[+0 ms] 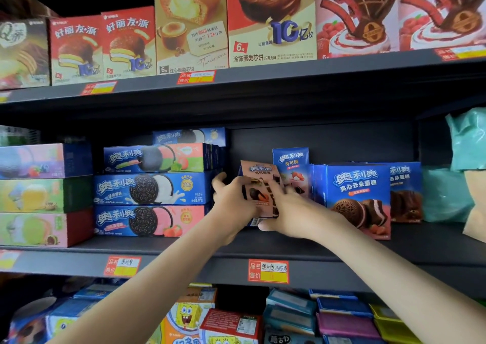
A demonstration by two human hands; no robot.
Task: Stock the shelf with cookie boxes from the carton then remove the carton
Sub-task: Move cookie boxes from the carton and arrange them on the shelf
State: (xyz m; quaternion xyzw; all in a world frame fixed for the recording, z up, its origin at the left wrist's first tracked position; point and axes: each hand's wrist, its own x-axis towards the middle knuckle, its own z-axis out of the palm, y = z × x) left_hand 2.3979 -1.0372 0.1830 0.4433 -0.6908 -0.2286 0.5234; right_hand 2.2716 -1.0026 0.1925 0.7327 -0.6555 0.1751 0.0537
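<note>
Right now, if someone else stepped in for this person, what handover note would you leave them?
Left hand: grips the left side of the pink cookie box.
Right hand: grips its front and lower edge.
The box is tilted at the middle shelf, between the stacked blue boxes and an upright blue pack.
Done: this box has reached its gap.
Left: stand it straight and let go. The carton is out of view, so its remaining stock cannot be told; remove it last.

Bright, even light, edges blurred (wide-angle warp)
</note>
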